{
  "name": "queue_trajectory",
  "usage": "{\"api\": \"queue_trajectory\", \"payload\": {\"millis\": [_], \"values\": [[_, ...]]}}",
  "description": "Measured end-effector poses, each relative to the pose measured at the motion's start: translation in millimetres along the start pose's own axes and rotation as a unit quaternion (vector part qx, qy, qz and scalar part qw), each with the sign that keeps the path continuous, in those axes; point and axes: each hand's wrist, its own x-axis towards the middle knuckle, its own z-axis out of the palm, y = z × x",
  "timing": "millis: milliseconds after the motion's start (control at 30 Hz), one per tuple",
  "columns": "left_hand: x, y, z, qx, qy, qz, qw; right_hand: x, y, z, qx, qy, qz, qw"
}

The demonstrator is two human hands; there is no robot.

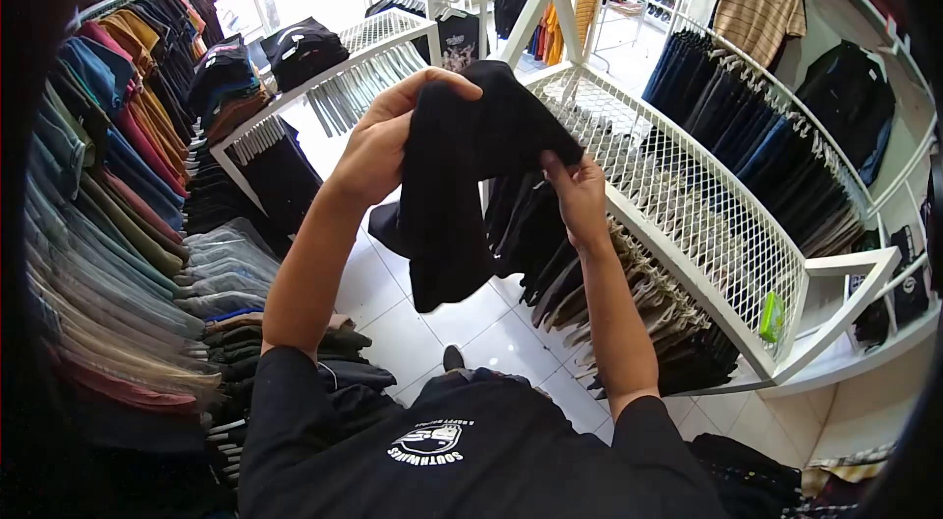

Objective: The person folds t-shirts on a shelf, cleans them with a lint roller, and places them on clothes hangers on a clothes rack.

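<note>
A piece of black cloth (457, 195), perhaps a folded garment whose exact kind I cannot make out, hangs in front of my chest. My left hand (393, 131) grips its upper left part, thumb lying on top and the fingers behind it. At the right corner of the cloth, my right hand (577, 193) pinches the edge between thumb and fingers. The lower end droops freely above the tiled floor.
Beside my right arm stands a white mesh-topped rack (678, 195) with garments hung below and a green packet (771, 318) on top. Hanging shirts (118, 136) line the left. Folded black clothes (305, 53) lie on another rack ahead. Jeans (737, 116) hang at the right.
</note>
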Motion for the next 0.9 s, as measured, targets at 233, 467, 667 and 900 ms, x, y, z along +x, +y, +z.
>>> {"api": "queue_trajectory", "payload": {"millis": [233,467,667,900], "values": [[-42.0,11.1,-30.5,0.105,0.141,-0.002,0.984,41.5,-36.0,34.0,-0.007,-0.001,-0.054,0.999],[-32.5,-70.8,-26.4,0.254,0.179,-0.177,0.934,27.0,-50.5,39.6,-0.044,-0.096,-0.052,0.993],[17.5,-63.7,28.0,0.140,0.120,-0.105,0.977,-24.1,-48.8,-22.0,0.032,0.025,-0.045,0.998],[66.3,-49.1,79.4,0.135,0.030,-0.106,0.985,-97.2,-11.7,-70.1,-0.089,-0.019,0.079,0.993]]}}
